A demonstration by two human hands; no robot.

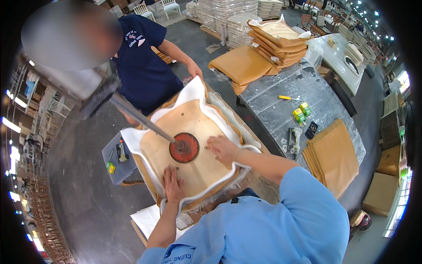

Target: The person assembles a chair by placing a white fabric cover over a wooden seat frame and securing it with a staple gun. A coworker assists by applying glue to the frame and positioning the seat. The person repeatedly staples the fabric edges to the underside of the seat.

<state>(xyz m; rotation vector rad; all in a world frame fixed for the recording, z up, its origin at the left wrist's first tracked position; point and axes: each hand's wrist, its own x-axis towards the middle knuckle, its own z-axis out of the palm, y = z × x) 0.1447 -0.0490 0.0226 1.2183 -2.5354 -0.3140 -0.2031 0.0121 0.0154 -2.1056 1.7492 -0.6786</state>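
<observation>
At the lower edge, nearest the camera, the wearer's light-blue shirt (259, 224) carries a short line of dark lettering, partly lost in folds. Just beyond, the left hand (174, 187) lies palm-down on the near edge of a pale seat panel (200, 119), its fingers extended and slightly apart; the right hand (223, 150) rests on the panel's right side, fingers likewise a little spread, neither hand clamped on anything. The panel sits on a bench before the wearer, ringed by turned-up white padding (193, 91) and a tan cover (214, 105). Between the hands, a red disc (190, 154) at the end of a metal rod (145, 120) meets its middle. To the right, a grey table (263, 103) bears folded tan sheets (336, 152), a staple gun (295, 140), small yellow-and-green boxes (301, 113) whose printing is too small to read, and a yellow-handled tool (288, 97). Across the panel, a co-worker's hand (194, 70) is at the far corner, its finger state unclear; the navy shirt (147, 70) shows pale chest lettering around a small emblem. Farther off rise stacked tan covers (279, 44), then plastic-wrapped stacks (228, 15).
</observation>
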